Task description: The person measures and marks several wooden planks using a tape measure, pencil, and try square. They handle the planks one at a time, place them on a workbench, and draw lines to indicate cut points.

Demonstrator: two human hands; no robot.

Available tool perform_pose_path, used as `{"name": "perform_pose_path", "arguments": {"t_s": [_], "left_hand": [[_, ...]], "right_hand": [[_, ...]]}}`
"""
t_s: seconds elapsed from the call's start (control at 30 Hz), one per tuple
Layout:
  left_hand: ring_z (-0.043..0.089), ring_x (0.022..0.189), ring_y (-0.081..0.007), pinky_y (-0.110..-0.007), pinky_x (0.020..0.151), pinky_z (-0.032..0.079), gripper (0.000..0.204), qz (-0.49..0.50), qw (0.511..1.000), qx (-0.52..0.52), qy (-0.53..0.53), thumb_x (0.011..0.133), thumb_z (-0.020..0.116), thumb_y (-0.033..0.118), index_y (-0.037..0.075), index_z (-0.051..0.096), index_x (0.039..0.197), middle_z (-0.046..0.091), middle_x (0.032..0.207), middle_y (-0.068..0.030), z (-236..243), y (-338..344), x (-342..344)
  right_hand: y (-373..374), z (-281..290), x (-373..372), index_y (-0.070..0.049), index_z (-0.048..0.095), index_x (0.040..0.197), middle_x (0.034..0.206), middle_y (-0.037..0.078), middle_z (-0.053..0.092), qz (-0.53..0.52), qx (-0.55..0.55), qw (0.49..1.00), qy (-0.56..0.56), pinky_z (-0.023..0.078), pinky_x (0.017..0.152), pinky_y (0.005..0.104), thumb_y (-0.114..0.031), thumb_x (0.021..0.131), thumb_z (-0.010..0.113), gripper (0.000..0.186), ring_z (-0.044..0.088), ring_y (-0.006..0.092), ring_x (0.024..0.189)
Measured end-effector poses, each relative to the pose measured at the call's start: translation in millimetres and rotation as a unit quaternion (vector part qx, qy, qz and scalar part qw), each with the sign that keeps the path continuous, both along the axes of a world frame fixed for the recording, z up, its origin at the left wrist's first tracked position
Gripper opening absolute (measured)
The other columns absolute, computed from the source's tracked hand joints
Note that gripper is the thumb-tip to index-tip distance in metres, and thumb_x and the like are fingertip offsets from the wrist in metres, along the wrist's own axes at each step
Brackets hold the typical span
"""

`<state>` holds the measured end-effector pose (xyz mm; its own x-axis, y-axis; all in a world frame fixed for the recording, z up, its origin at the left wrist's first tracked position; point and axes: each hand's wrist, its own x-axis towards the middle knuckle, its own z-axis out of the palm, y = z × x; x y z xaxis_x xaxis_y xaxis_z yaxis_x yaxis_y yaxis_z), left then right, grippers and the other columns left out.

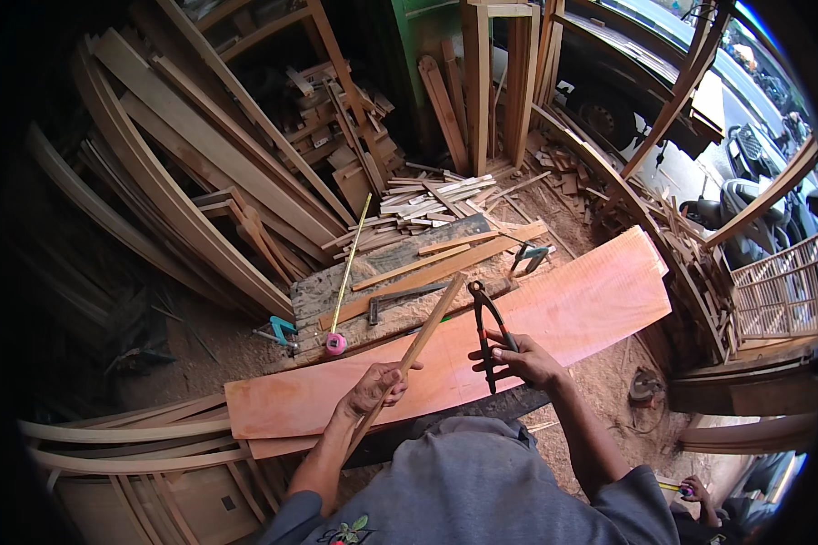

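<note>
My left hand (375, 389) is closed around a narrow wooden strip (434, 318), which slants up and away to the right. In my right hand (529, 361) is a pair of pincers (482, 313) with dark handles, jaws pointing away from me. The handles are spread apart, and the jaw tips come close to the strip's far end without visibly touching it. Beneath both hands lies a wide reddish plank (600, 286), running from lower left to upper right. Beyond it, a worn workbench (311, 295) carries a square (413, 292) and several wooden strips (409, 270).
A pink tape measure (336, 343) has its yellow blade extended. Teal clamps (283, 331) (529, 260) sit at the bench. Long boards (218, 145) lean at left; offcuts (436, 200) lie behind the bench. At lower right, another person's hand (695, 490) holds a tape measure.
</note>
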<state>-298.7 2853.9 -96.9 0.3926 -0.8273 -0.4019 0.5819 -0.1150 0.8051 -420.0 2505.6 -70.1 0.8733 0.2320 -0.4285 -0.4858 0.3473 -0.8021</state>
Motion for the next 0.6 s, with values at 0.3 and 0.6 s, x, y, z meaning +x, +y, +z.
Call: {"name": "perform_pose_path", "arguments": {"t_s": [0.3,0.6], "left_hand": [[0.041,0.057,-0.0029,-0.018,0.051,0.035,0.077,-0.024,0.999,0.017,0.022,0.095,0.069,0.06,0.0,0.057,0.141,0.045,0.074,0.0072,3,4,0],[0.042,0.059,-0.0032,-0.019,0.052,0.035,0.093,-0.045,0.997,0.061,-0.018,0.088,0.069,0.072,-0.004,0.057,0.138,0.046,0.073,0.006,11,10,5]], "right_hand": [[-21,2,-3,-0.002,0.037,0.159,0.14,0.019,0.065,0.057,-0.04,0.997,-0.014,0.057,0.097,0.0444,-0.027,0.103,0.066,0.067,0.068,0.0309,0.123],[-46,-3,-1,-0.007,0.043,0.158,0.136,0.017,0.068,0.123,-0.069,0.99,-0.001,0.059,0.092,0.0424,-0.024,0.102,0.069,0.064,0.071,0.0267,0.114]]}}
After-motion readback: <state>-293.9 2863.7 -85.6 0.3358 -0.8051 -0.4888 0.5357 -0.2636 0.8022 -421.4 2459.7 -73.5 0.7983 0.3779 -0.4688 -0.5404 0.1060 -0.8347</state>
